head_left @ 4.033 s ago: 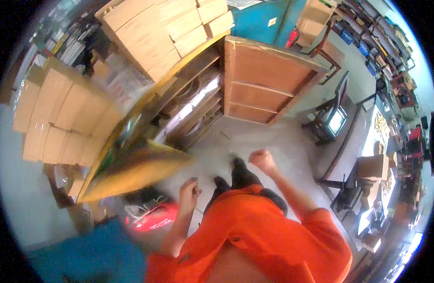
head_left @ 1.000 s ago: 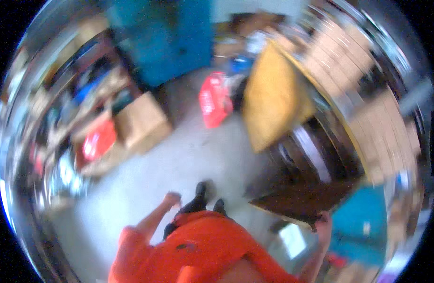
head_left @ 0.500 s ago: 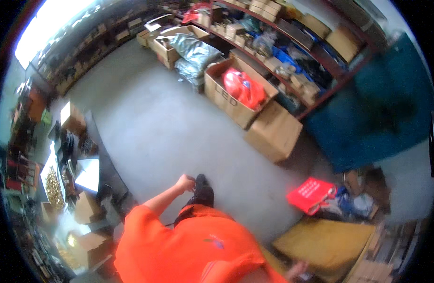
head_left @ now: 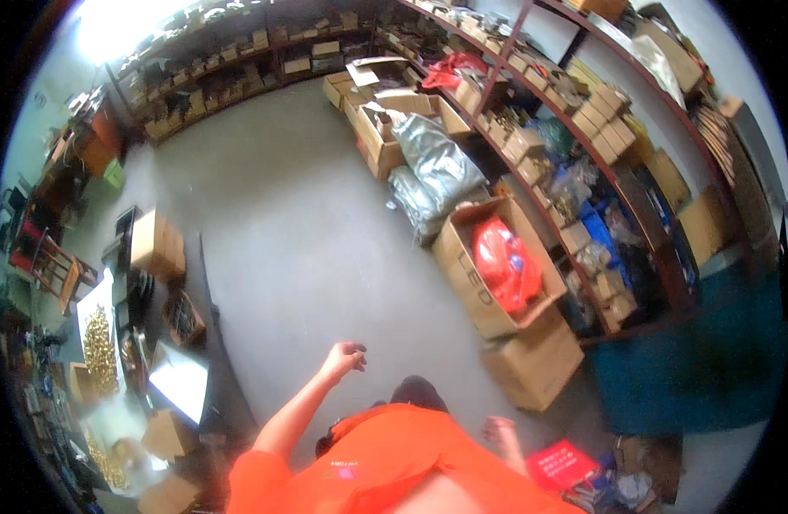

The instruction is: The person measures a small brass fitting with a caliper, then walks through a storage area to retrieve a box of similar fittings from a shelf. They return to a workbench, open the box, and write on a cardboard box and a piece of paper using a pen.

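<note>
My left hand point(head_left: 343, 361) hangs over the grey floor point(head_left: 283, 283) in front of me, its fingers loosely bent and apart, with nothing visible in them. Lower down, on my right side, my right hand point(head_left: 500, 430) is smeared by motion, so its fingers cannot be made out. Nearest to it are a red bag point(head_left: 562, 465) with pale print and a closed brown carton point(head_left: 535, 360). Neither hand touches anything that I can see. One dark shoe point(head_left: 418, 393) shows below my orange shirt.
An open carton point(head_left: 462, 278) holding a red plastic bag point(head_left: 507, 265) stands along the right, near silvery sacks point(head_left: 441, 163). Loaded shelves point(head_left: 617, 184) rise behind. At left, a worktable bears a heap of small brass-coloured parts point(head_left: 100, 351) and boxes point(head_left: 158, 244). A wooden chair point(head_left: 62, 272) stands beyond.
My view has swung, so the cartons and shelves sit further right and lower. The left hand has moved away from my shoe; the right hand has come forward from the lower edge.
</note>
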`<state>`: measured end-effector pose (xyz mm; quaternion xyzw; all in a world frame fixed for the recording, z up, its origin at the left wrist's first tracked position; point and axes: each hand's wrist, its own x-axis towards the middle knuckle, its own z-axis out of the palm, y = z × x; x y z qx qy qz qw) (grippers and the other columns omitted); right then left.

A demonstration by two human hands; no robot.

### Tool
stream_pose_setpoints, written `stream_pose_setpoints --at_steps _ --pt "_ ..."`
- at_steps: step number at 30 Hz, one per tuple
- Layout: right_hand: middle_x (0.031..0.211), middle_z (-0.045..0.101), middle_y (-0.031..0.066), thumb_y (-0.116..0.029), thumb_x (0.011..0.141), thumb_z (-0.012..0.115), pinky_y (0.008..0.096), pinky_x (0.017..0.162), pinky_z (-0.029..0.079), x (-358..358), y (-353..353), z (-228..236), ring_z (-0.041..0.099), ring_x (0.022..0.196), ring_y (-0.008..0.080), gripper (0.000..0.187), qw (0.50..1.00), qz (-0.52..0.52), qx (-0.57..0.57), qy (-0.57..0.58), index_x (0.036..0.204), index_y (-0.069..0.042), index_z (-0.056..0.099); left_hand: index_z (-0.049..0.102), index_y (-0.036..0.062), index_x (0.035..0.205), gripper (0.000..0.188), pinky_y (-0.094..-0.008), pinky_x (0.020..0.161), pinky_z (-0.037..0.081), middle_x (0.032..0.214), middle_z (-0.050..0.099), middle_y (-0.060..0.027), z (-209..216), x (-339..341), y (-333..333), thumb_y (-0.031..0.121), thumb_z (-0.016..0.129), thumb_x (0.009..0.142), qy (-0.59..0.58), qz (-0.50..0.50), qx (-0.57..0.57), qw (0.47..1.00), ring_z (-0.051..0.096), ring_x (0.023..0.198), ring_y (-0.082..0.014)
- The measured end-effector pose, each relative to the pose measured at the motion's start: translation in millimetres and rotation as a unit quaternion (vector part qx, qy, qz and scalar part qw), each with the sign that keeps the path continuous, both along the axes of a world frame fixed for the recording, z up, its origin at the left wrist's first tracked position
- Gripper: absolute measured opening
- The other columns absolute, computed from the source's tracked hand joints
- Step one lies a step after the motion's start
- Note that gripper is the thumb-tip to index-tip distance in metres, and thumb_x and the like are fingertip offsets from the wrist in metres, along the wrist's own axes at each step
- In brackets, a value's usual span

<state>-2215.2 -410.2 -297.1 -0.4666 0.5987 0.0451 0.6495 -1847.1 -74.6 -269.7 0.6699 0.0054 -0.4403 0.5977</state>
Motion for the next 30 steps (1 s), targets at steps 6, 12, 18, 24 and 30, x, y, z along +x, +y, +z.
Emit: stream_pose_setpoints --at_steps 6,12,18,24,30 --pt "0.107 0.051 0.0233 -0.027 0.080 0.054 0.0453 0.075 0.050 227 -101 -6 0.056 0.090 0.0338 0.044 0.996 0.035 0.062 -0.048 0.115 -0.001 0.046 0.055 -0.0080 0.104 0.030 -0.0299 0.063 0.052 0.079 0.061 -0.0146 -9 188 9 0.004 0.051 0.077 -0.053 0.131 0.031 0.990 0.062 0.067 -0.0196" --pt "0.109 0.054 0.0203 -0.028 0.083 0.051 0.0443 0.074 0.051 541 -122 14 0.058 0.091 0.0323 0.041 0.976 0.149 0.109 -0.115 0.115 -0.001 0.048 0.052 -0.0059 0.109 0.032 -0.0330 0.064 0.053 0.080 0.062 -0.0159 7 304 42 0.011 0.052 0.082 0.009 0.201 0.057 0.978 0.064 0.066 -0.0221" --pt "0.101 0.060 0.0168 -0.015 0.080 0.049 0.0406 0.072 0.053 864 -50 80 0.062 0.086 0.0292 0.036 0.883 0.377 0.133 -0.247 0.113 0.000 0.053 0.052 -0.0031 0.106 0.030 -0.0331 0.062 0.053 0.082 0.063 -0.0161 -8 433 77 0.020 0.050 0.086 0.077 0.330 0.065 0.938 0.064 0.066 -0.0225" --pt "0.104 0.059 0.0168 -0.019 0.079 0.051 0.0423 0.075 0.053 1063 27 70 0.061 0.091 0.0301 0.041 0.839 0.375 0.279 -0.278 0.115 0.000 0.051 0.053 -0.0020 0.102 0.035 -0.0335 0.064 0.051 0.078 0.064 -0.0149 -25 644 103 0.029 0.051 0.088 0.085 0.331 0.014 0.940 0.063 0.069 -0.0237" --pt "0.106 0.058 0.0215 -0.026 0.075 0.055 0.0437 0.079 0.051 1169 29 77 0.061 0.092 0.0313 0.051 0.856 0.328 0.317 -0.243 0.117 0.004 0.048 0.054 0.0021 0.104 0.033 -0.0301 0.065 0.051 0.079 0.064 -0.0112 24 925 85 0.032 0.048 0.090 -0.004 0.242 0.020 0.970 0.063 0.071 -0.0190"
